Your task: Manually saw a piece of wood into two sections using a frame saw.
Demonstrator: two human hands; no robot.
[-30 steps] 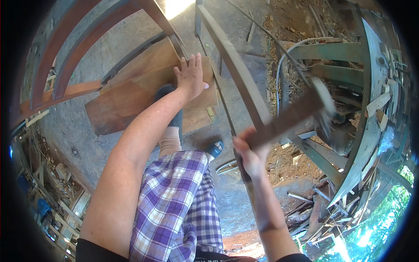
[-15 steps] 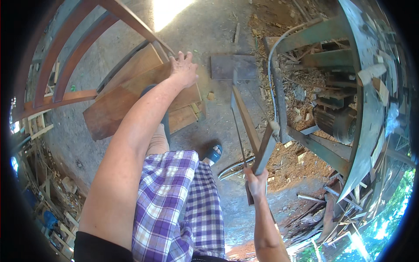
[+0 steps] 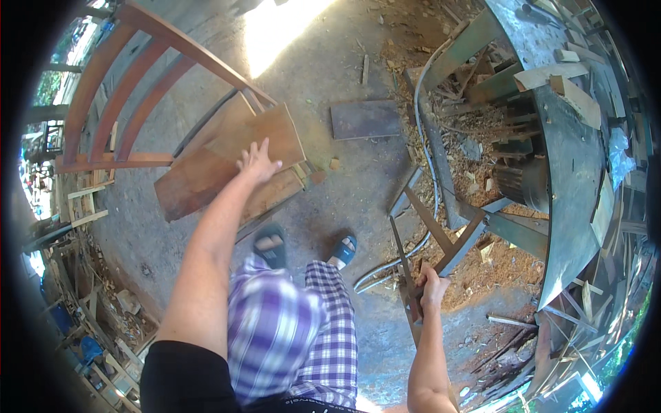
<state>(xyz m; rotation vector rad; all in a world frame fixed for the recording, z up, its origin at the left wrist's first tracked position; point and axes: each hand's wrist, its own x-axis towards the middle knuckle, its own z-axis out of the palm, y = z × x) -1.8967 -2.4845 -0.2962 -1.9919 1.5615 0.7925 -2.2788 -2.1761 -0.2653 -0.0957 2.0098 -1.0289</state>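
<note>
A wooden frame saw [image 3: 432,219], with a middle bar and a thin blade, hangs at my right side. My right hand [image 3: 432,286] is closed round one end of it. My left hand [image 3: 257,165] reaches forward with its fingers spread, over or on a brown wooden board [image 3: 279,138]; whether it touches the wood I cannot tell. The board lies aslant on the seat of a reddish-brown wooden chair [image 3: 182,38] with curved back slats, and other wood pieces show beneath it.
A dark flat board [image 3: 365,119] lies on the concrete floor ahead. To the right stands a green metal machine table [image 3: 571,186] with a motor [image 3: 520,182] below, amid sawdust and offcuts. A grey cable [image 3: 418,117] runs along the floor. Scrap wood [image 3: 89,206] piles up at left.
My raised foot has come down from the board to the floor. My left hand has drawn back nearer to me. The saw in my right hand has swung and tilted to the right.
</note>
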